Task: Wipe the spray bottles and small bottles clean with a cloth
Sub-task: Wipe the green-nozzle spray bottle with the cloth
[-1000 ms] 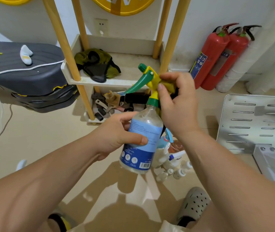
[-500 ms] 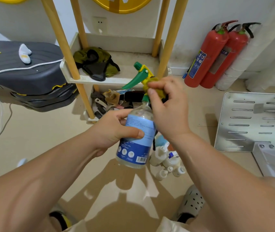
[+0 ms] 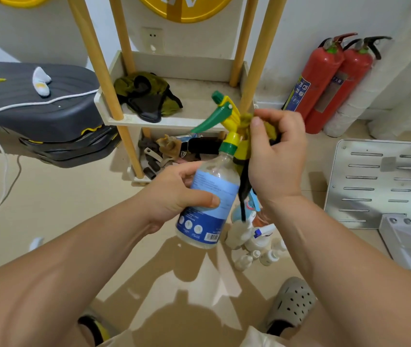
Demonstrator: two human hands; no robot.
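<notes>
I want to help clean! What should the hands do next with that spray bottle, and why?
Probably slide the cloth down onto the neck: the right hand pinches it against the yellow spray head, while the left hand grips the spray bottle by its label.

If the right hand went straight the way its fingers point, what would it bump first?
Probably the yellow trigger head of the spray bottle. The right hand, gripping the cloth, points left at it and looks almost touching, though depth is unclear.
</notes>
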